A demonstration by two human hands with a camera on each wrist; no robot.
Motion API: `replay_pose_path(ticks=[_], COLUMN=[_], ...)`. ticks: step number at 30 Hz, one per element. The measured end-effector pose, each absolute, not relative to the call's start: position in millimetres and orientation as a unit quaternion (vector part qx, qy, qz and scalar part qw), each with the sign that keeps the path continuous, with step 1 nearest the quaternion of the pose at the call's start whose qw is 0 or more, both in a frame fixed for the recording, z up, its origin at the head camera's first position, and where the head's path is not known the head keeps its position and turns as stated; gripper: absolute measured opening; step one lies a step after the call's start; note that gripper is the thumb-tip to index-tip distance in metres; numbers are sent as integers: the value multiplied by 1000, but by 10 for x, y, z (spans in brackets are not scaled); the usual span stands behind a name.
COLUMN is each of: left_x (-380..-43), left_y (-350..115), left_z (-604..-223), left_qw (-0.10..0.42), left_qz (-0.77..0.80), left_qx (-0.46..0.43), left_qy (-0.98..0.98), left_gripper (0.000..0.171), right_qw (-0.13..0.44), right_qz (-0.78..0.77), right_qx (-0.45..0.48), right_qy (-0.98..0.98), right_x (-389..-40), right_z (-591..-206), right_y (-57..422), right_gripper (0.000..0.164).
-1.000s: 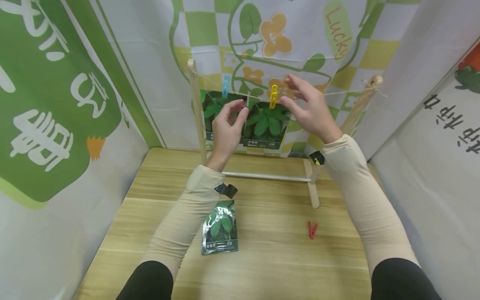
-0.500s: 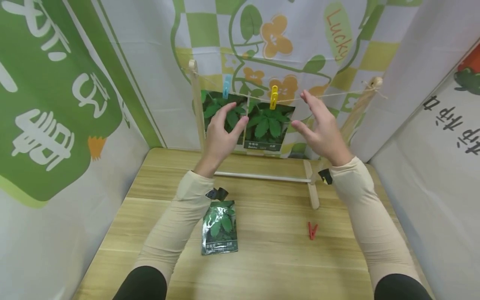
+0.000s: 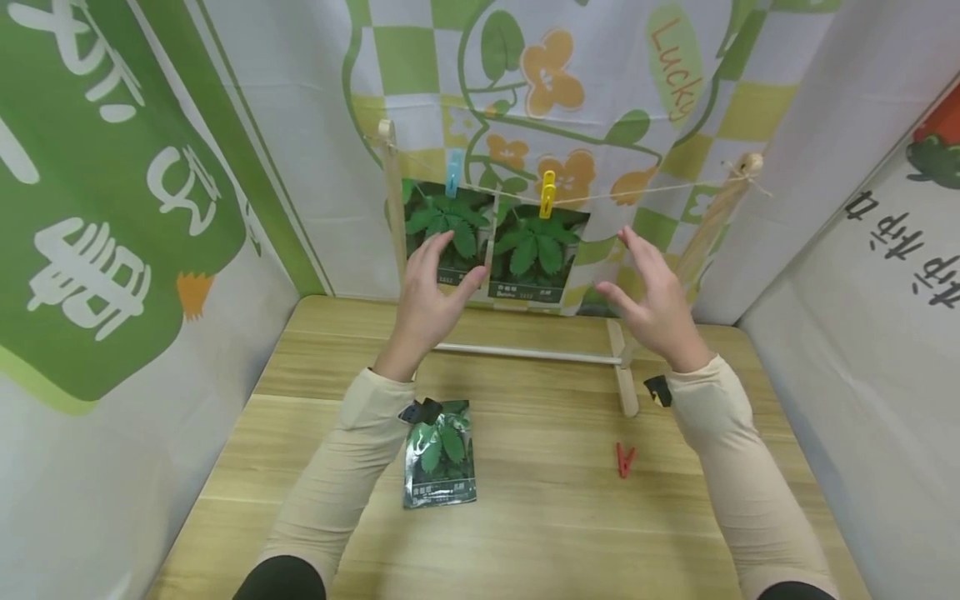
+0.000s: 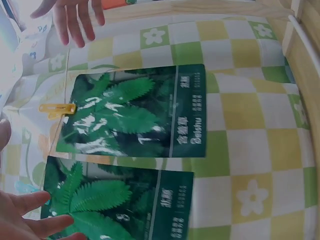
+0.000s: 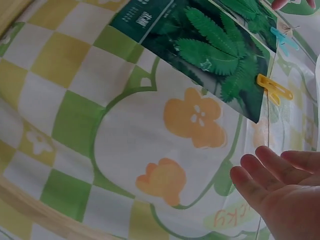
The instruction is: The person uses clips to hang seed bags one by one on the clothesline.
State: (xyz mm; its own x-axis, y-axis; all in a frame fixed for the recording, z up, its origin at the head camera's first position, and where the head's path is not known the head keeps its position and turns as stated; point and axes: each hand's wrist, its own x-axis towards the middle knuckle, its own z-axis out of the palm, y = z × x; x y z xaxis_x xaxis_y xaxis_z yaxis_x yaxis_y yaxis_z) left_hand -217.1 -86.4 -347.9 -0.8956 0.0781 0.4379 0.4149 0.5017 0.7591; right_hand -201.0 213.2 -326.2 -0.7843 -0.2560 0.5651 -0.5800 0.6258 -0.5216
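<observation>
Two green seed packets with a leaf picture hang side by side from a thin string (image 3: 645, 193). A blue clothespin (image 3: 453, 173) clips the left packet (image 3: 468, 218); a yellow clothespin (image 3: 547, 196) clips the right packet (image 3: 531, 254). My left hand (image 3: 429, 304), fingers spread and holding nothing, is in front of the left packet and covers its lower part in the head view. To the right of the hung packets, my right hand (image 3: 658, 304) is raised below the string, fingers relaxed, nothing in it. A third packet (image 3: 439, 467) lies on the table below my left hand.
A red clothespin (image 3: 624, 461) lies on the wooden table (image 3: 540, 533), right of the middle. The string runs between two wooden posts (image 3: 708, 225), joined low by a pale rod (image 3: 532, 354). A patterned cloth (image 3: 405, 58) hangs behind; printed cloth walls flank the table.
Both hands have moved down and away from the yellow clothespin, the left one to the left, the right one to the right. Clothespins and packets stay where they were.
</observation>
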Motion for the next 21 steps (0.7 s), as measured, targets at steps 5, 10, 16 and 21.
replay_pose_path(ticks=[5, 10, 16, 21], left_x=[-2125, -2093, -2053, -2007], left_y=[-921, -970, -1000, -1023], left_z=[-3577, -3681, -3787, -3876], left_qw=[168, 157, 138, 119], left_qz=[-474, -464, -458, -462], left_qx=[-133, -114, -88, -70], left_qy=[-854, -865, -874, -876], left_gripper=[96, 96, 92, 91], right_qw=[206, 184, 181, 165], right_qz=[368, 378, 374, 376], right_qx=[220, 199, 168, 143], right_qy=[-880, -885, -894, -900], right_x=[-1949, -1886, -1819, -1763], right_z=[-3393, -3493, -3610, -3720], right_y=[2193, 2230, 2285, 2326], right_gripper=[83, 79, 79, 77])
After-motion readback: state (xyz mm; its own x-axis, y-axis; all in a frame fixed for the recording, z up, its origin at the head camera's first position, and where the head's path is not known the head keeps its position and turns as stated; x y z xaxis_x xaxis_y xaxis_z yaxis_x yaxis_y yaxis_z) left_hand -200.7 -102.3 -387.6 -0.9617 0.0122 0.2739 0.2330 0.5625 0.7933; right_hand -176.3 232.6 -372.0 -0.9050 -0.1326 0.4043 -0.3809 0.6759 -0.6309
